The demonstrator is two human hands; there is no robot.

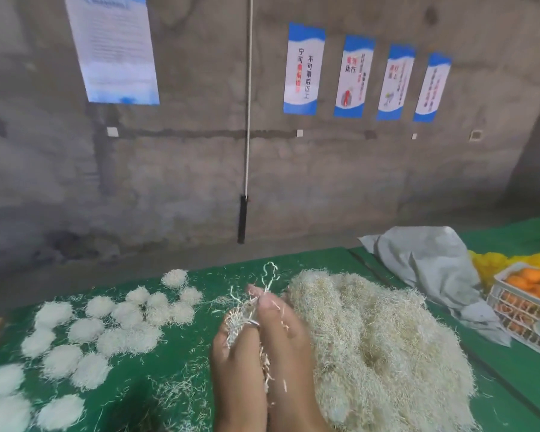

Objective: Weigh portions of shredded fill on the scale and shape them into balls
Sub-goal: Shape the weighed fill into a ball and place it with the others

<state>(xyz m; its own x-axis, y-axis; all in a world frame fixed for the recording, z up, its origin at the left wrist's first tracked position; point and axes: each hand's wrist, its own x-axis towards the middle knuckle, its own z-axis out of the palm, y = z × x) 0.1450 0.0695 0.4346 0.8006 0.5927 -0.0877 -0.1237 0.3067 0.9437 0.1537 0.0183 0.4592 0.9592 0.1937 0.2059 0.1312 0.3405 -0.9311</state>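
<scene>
My left hand (236,366) and my right hand (289,347) are pressed together in front of me, gripping a small clump of shredded fill (242,319) between them. Loose strands stick up above the fingertips. A big pile of pale shredded fill (371,341) lies right of the hands on the green table (175,369). Several white fill balls (85,330) are spread over the left part of the table. No scale is in view.
A grey cloth (430,263) lies at the back right. Beside it stands a white crate of orange fruit (524,310) with yellow netting (493,263) behind. A concrete wall with posters and a hanging white cord (248,120) rises beyond the table.
</scene>
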